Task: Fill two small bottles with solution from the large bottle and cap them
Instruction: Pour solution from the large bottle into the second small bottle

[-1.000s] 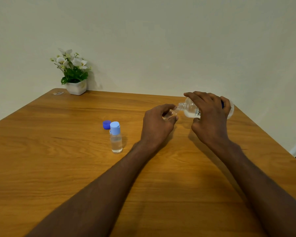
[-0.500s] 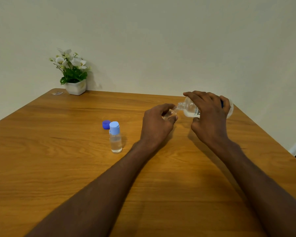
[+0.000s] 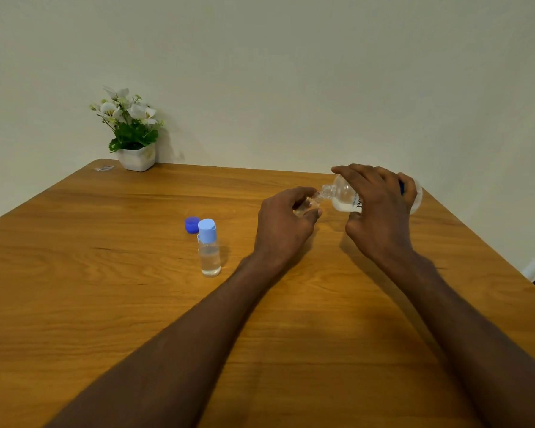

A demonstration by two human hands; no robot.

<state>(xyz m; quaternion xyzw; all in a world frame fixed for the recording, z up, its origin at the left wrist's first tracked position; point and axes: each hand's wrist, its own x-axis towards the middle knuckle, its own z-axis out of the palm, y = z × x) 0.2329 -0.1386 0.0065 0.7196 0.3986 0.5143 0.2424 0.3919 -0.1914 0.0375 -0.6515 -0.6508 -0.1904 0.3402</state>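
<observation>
Clear large bottle (image 3: pixel 345 197) tipped, right hand (image 3: pixel 376 211) grip wrapped round it | neck at open small bottle (image 3: pixel 305 206) pinched in left hand (image 3: pixel 283 227) | capped small bottle (image 3: pixel 209 248) upright on bench (image 3: pixel 105 288)

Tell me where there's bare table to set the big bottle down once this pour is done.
Bare wood lies right of the right hand toward the table edge, and across the wide left side between the flower pot and the capped small bottle. It is crowded around that bottle and the blue cap.
</observation>
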